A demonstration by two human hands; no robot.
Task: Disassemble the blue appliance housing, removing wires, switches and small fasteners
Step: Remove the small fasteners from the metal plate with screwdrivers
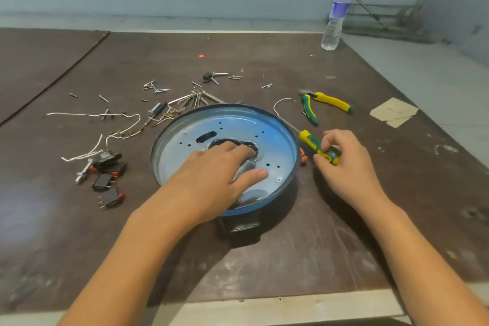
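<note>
The round blue housing (275,130) sits mid-table, open side up, with a perforated metal floor and a black-rimmed centre hole. My left hand (217,174) lies flat inside it, fingertips at the black rim and thumb on the floor. Just right of the housing, my right hand (344,164) grips the yellow-green handle of a screwdriver (315,144), whose shaft points toward the housing's far rim. White wires (119,135) and black switches with red buttons (108,182) lie to the left. Loose screws (156,88) are scattered behind.
Yellow-green pliers (324,103) lie behind the right hand. A bunch of metal rods (194,99) rests at the housing's far rim. A water bottle (337,14) stands at the back right, near the table edge. Cardboard scraps (394,112) lie at the right.
</note>
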